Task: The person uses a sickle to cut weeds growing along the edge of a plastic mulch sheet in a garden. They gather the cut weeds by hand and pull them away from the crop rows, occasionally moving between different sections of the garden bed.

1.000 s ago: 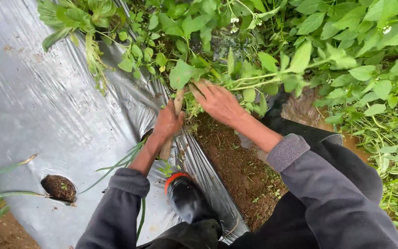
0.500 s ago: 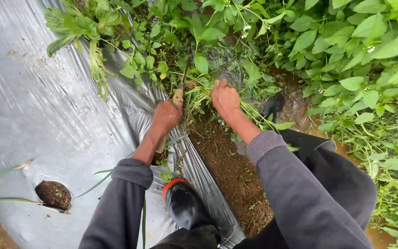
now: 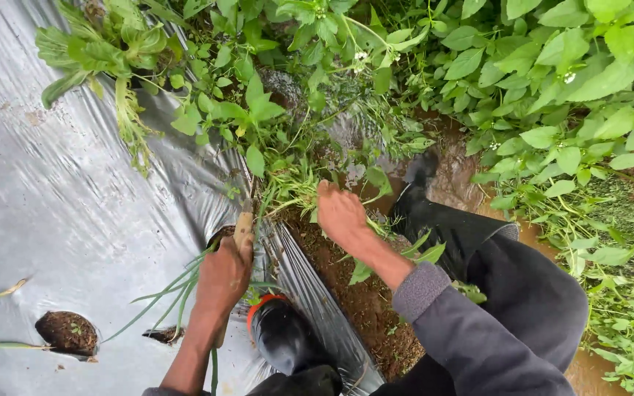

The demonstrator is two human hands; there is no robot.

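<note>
My left hand (image 3: 223, 275) is closed around the pale wooden handle (image 3: 243, 229) of a small hand tool whose working end is hidden among weed stems. My right hand (image 3: 340, 214) grips a bunch of leafy green weeds (image 3: 288, 192) at the edge of the silver plastic mulch sheet (image 3: 75, 213). Both hands are smeared with brown soil. Bare brown earth (image 3: 365, 297) lies just below my right hand, between the sheet's edge and my leg.
Dense broad-leaved weeds (image 3: 552, 88) fill the top and right. My black rubber boots show: one with an orange rim (image 3: 282, 339) on the sheet, the other (image 3: 423, 198) in muddy water. Planting holes (image 3: 67, 331) in the sheet hold soil and thin green shoots (image 3: 177, 290).
My left hand has drawn back toward me with the tool handle. My right hand moved down and left, pulling the gripped weeds. The view shifted slightly.
</note>
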